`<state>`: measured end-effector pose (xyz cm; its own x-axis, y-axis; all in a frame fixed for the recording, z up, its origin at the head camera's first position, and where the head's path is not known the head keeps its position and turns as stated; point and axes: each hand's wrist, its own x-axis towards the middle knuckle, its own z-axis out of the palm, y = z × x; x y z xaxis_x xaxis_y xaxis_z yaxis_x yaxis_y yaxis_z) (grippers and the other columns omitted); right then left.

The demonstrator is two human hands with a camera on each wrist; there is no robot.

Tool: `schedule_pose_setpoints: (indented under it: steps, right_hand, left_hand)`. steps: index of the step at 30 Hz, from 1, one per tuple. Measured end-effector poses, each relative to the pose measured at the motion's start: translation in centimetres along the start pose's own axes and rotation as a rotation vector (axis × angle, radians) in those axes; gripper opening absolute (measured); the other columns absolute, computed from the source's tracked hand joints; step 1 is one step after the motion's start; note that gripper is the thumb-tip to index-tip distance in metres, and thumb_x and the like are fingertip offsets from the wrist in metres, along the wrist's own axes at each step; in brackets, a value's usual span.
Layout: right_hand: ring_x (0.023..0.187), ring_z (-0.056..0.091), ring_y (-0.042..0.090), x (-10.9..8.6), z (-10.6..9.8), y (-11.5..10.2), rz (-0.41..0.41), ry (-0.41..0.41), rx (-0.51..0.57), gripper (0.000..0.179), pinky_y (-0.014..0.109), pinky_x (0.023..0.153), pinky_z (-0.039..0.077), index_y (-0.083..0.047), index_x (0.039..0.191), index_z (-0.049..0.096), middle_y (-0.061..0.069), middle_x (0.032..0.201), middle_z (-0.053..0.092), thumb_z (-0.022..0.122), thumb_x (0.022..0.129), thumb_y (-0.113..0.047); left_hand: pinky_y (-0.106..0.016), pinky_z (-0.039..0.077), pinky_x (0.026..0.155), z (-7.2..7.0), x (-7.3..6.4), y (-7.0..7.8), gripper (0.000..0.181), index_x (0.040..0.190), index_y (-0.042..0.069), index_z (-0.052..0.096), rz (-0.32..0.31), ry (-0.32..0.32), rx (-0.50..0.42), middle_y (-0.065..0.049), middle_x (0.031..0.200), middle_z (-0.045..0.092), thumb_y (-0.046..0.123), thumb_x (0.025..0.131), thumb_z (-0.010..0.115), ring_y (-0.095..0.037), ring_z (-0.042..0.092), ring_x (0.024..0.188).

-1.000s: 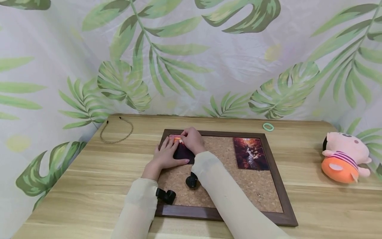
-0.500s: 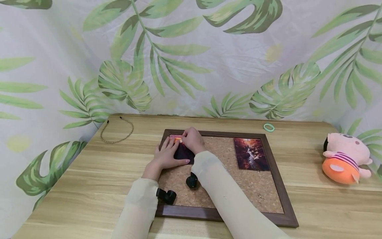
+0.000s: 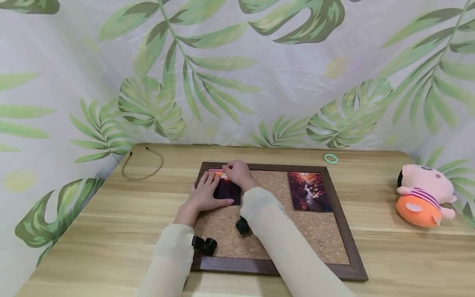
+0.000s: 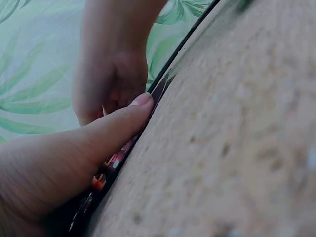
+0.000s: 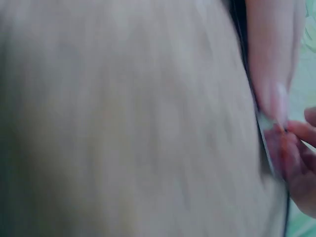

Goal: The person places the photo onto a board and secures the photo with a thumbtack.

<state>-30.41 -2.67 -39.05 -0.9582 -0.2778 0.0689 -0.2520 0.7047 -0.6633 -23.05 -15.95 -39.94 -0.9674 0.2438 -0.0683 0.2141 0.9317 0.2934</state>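
Note:
In the head view my left hand (image 3: 205,194) lies with fingers spread on a dark photo card (image 3: 227,194) with an orange and pink upper part. That card sits at the upper left of a framed cork board (image 3: 259,235). At its top edge, thumb and forefinger of my right hand (image 3: 239,174) pinch something small, mostly hidden by the fingers. The left wrist view shows my left thumb (image 4: 116,131) against the card's edge. Blurred in the right wrist view, the right fingertips (image 5: 298,163) meet close to the left-hand finger. A second photo card (image 3: 309,192) rests at the board's upper right.
A dark brown frame (image 3: 346,235) borders the board on the wooden table (image 3: 92,231). Behind the board is a light green ring (image 3: 330,159). A thin chain (image 3: 142,178) lies at the back left, a pink and orange plush toy (image 3: 424,196) at the right.
The right hand and wrist have turned slightly, with the fingertips still at the card's top edge. The left hand keeps its place on the card. The head view has shifted a little.

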Motion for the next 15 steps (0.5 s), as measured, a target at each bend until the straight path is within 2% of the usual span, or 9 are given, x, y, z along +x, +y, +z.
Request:
schedule_pose_setpoints:
  steps: [3,7,11,15]
  right_hand:
    - [0.075,0.052,0.019,-0.2,-1.3,0.0,-0.014,-0.043,0.073,0.031,0.028,0.067,0.040,-0.002,0.084,0.065,0.007,0.080,0.059,0.045,0.090,-0.026]
    - [0.091,0.052,0.020,-0.6,-3.3,-0.2,-0.045,-0.084,0.138,0.032,0.030,0.078,0.039,-0.002,0.100,0.062,0.009,0.096,0.059,0.042,0.091,-0.025]
    - [0.106,0.046,0.021,-1.1,-5.5,-0.6,-0.107,-0.135,0.142,0.039,0.033,0.085,0.037,-0.003,0.120,0.051,0.010,0.117,0.051,0.041,0.092,-0.028]
    - [0.113,0.040,0.024,-2.3,-8.4,-1.2,-0.173,-0.160,0.070,0.046,0.035,0.090,0.033,-0.004,0.127,0.042,0.012,0.125,0.044,0.040,0.092,-0.032]
  left_hand:
    - [-0.059,0.008,0.091,0.0,0.3,0.0,0.098,0.138,0.005,0.019,-0.005,0.027,-0.033,-0.013,0.142,0.011,0.067,0.068,0.051,-0.027,0.002,0.128]
    - [-0.059,0.009,0.091,-0.3,0.6,-0.1,0.091,0.137,0.004,0.021,-0.023,0.046,-0.087,-0.015,0.141,0.014,0.060,0.073,0.052,-0.029,0.007,0.128]
    - [-0.060,0.010,0.091,-1.3,0.9,-0.4,0.082,0.137,0.003,0.023,-0.040,0.075,-0.099,-0.019,0.140,0.014,0.053,0.078,0.052,-0.035,0.009,0.126]
    - [-0.059,0.010,0.091,-2.8,0.8,-0.3,0.080,0.136,0.002,0.022,-0.054,0.120,-0.071,-0.021,0.139,0.013,0.050,0.079,0.053,-0.039,0.011,0.125]
